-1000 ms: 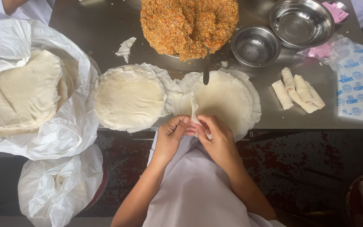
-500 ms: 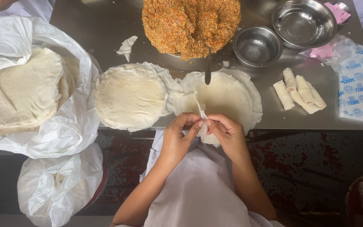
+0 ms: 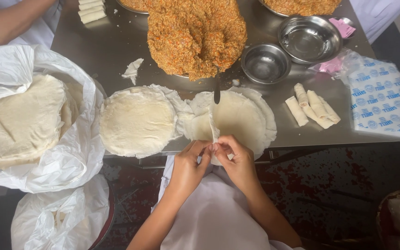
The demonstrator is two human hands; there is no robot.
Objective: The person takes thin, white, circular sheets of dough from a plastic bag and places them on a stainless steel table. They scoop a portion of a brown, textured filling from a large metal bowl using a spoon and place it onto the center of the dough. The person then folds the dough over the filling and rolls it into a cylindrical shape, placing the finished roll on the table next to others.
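Hands meet at the near edge of the wrapper stack (image 3: 237, 118): left hand (image 3: 188, 164) and right hand (image 3: 237, 159) both pinch one thin wrapper (image 3: 214, 132), peeling it. Filling mound (image 3: 195, 32) sits beyond the stack. Separating seems underway; gentle, even pulling is needed.

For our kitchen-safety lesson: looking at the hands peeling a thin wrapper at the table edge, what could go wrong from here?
1. Both hands, left hand and right hand, pinch one thin wrapper sheet up off the right stack; it may tear.
2. That stack overhangs the table edge, so sheets might slip off.
3. The filling heap is piled high, with a dark utensil under its front edge above the stack; bits could drop onto the sheets.
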